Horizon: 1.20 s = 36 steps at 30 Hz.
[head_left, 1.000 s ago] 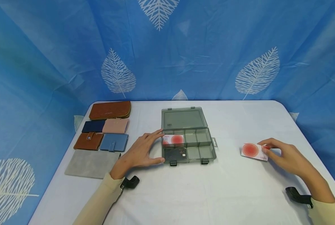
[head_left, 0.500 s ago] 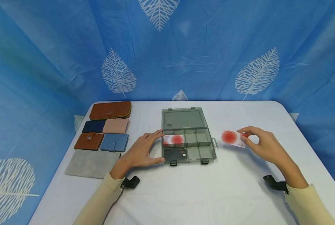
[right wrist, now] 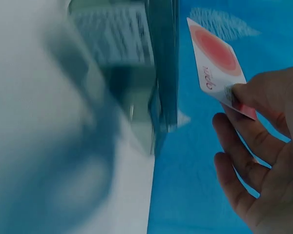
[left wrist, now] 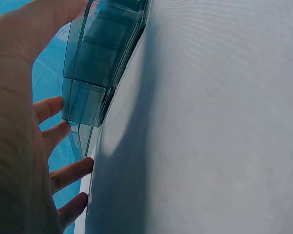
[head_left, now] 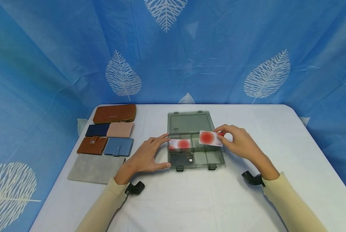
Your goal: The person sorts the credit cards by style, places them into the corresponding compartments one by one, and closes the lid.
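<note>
My right hand (head_left: pixel 240 143) pinches a white card with a red circle (head_left: pixel 206 138) between thumb and fingers. The card is held over the right part of a grey-green see-through compartment box (head_left: pixel 200 158), whose lid (head_left: pixel 191 123) lies folded back. In the right wrist view, the pinched card (right wrist: pixel 216 53) tilts beside the box. My left hand (head_left: pixel 148 156) touches the box's left side, thumb near the front corner and fingertips farther back. Inside the box, a matching red-circle card (head_left: pixel 180 144) lies in the back left compartment and a black VIP card (head_left: pixel 178 159) in the front left one.
Left of the box lie a brown zip wallet (head_left: pixel 114 113), a navy wallet (head_left: pixel 97 130), a pink one (head_left: pixel 120 130), a brown snap one (head_left: pixel 92 145), a blue one (head_left: pixel 118 146) and a grey pouch (head_left: pixel 95 168). A blue leaf-print curtain (head_left: pixel 219 64) hangs behind the white table (head_left: pixel 196 199).
My right hand has carried the red-circle card leftward from the right side of the table to above the box. The left hand has stayed at the box's left side.
</note>
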### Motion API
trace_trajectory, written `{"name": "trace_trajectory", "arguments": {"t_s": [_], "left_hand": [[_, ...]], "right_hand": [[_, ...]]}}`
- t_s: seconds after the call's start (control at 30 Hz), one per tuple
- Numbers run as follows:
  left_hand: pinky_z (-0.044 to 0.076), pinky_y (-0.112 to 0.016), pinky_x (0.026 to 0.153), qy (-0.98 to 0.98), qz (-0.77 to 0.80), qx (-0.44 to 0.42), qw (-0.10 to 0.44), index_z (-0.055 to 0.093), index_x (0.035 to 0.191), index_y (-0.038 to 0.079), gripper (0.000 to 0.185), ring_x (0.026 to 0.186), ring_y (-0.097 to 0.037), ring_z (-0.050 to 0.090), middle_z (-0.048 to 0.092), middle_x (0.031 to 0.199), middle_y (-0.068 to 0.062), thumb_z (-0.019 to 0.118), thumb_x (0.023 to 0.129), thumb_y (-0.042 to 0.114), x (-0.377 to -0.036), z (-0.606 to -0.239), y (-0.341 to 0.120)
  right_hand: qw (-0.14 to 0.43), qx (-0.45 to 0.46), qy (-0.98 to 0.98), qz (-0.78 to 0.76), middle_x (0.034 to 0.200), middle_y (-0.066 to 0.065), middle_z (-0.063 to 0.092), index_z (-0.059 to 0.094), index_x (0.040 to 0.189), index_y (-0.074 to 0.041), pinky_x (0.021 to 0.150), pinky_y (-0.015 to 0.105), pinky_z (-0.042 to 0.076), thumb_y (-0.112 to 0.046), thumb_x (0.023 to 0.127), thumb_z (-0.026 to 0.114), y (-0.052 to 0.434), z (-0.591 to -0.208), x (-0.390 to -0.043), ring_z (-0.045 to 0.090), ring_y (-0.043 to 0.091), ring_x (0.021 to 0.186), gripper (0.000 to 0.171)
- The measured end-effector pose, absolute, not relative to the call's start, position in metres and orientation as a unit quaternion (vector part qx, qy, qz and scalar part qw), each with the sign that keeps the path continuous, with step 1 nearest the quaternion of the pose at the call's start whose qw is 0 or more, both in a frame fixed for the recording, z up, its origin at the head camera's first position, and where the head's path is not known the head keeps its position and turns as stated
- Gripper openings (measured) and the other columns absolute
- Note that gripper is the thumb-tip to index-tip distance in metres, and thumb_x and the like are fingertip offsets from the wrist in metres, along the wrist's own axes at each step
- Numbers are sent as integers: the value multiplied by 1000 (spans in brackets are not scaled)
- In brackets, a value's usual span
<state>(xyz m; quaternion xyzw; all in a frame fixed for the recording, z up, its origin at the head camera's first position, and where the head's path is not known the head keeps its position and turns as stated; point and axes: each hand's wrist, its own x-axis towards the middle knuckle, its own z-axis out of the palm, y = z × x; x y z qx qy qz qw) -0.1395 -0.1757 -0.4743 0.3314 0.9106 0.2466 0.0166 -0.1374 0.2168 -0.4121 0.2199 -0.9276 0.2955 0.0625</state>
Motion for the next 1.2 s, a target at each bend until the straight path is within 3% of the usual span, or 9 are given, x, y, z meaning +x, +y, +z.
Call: {"name": "trace_trajectory", "arguments": {"t_s": [0.23, 0.4, 0.63, 0.93, 1.2], "left_hand": [[41, -67, 113, 912, 244, 330, 18, 39, 168, 22, 102, 144, -36, 49, 28, 178, 0, 77, 84, 67, -140, -473, -176], [40, -68, 114, 913, 241, 328, 18, 39, 168, 23, 103, 146, -36, 48, 27, 178, 0, 77, 84, 67, -141, -472, -177], [39, -67, 115, 914, 242, 325, 32, 36, 169, 26, 103, 147, -35, 47, 24, 179, 5, 76, 85, 68, -142, -473, -178], [40, -68, 115, 912, 243, 329, 24, 38, 169, 23, 104, 147, -36, 47, 27, 178, 1, 77, 84, 68, -143, -472, -178], [39, -66, 116, 913, 243, 325, 27, 36, 169, 23, 104, 148, -35, 46, 27, 178, 1, 76, 84, 68, -142, -472, -178]], "right_hand": [[54, 243, -926, 283, 108, 9, 77, 76, 126, -8, 81, 52, 56, -9, 102, 75, 178, -416, -145, 71, 31, 97, 25], [51, 256, -925, 276, 112, 8, 78, 76, 127, -10, 85, 52, 57, -13, 103, 74, 156, -422, -150, 72, 30, 102, 24], [32, 257, -927, 271, 114, 8, 78, 75, 129, -12, 64, 36, 48, -12, 103, 74, 136, -430, -152, 72, 25, 93, 25], [14, 275, -929, 249, 111, 13, 78, 70, 135, -11, 61, 33, 44, -4, 103, 70, 127, -438, -151, 62, 16, 73, 32], [39, 286, -929, 230, 121, 13, 71, 75, 133, -9, 74, 43, 58, -10, 105, 70, 124, -442, -149, 70, 26, 93, 29]]}}
